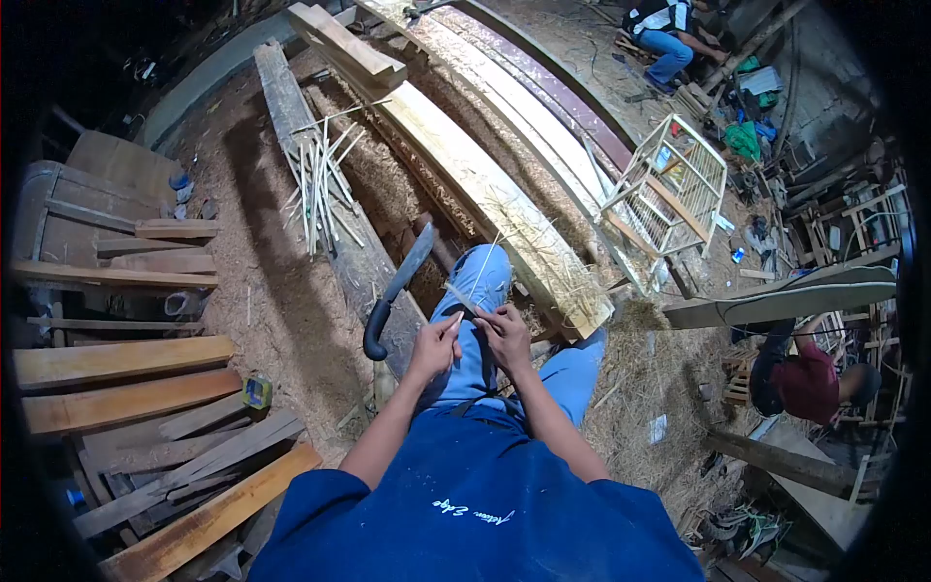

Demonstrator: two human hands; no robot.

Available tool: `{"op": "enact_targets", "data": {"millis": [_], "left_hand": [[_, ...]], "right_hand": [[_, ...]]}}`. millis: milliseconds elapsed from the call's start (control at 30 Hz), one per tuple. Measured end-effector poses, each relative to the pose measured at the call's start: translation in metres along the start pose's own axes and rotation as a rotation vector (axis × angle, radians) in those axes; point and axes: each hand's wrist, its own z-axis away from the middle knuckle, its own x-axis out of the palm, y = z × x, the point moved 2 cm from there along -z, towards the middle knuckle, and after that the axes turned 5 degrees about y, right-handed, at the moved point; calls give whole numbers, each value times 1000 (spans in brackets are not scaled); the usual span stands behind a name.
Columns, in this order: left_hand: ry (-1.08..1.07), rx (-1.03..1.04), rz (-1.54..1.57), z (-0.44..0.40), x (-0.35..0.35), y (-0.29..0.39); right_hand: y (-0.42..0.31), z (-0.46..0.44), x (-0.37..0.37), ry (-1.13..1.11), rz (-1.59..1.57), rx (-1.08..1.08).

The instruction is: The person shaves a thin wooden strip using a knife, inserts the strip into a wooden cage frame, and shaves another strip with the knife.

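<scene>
Both of my hands meet over my thigh, just above a dark patch on the jeans. In my right hand (506,336) is a small knife (459,295), its narrow blade pointing up and left. My left hand (435,350) is closed in a pinch beside it, on something too small to make out. A thin pale stick (485,264) rises from between the hands over my knee; which fingers hold it is hidden. Left of my knee, a large curved knife (409,260) with a black handle lies on a weathered plank (367,254). Farther up that plank rests a loose pile of thin sticks (318,184).
A long pale beam (465,165) with shavings at its near end lies ahead. To its right stands a slatted wooden cage (679,184). Boards (126,361) are stacked at left, near a yellow-green tape measure (257,393). Two other people (669,44) (805,378) are at right.
</scene>
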Motion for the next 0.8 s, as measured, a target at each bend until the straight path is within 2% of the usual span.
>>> {"op": "enact_targets", "data": {"millis": [67, 200, 267, 467, 700, 800], "left_hand": [[22, -73, -50, -14, 9, 4], [56, -65, -70, -15, 10, 3], [52, 6, -73, -14, 9, -3], [37, -1, -88, -2, -1, -5], [32, 31, -76, 8, -11, -18], [31, -53, -69, 20, -15, -8]], "right_hand": [[8, -1, 1, 32, -66, 24], [8, 0, 4, 37, -58, 65], [8, 3, 6, 68, -65, 116], [-3, 3, 4, 43, -99, 169], [-8, 9, 8, 70, 28, 61], [-8, 12, 11, 58, 46, 87]]}}
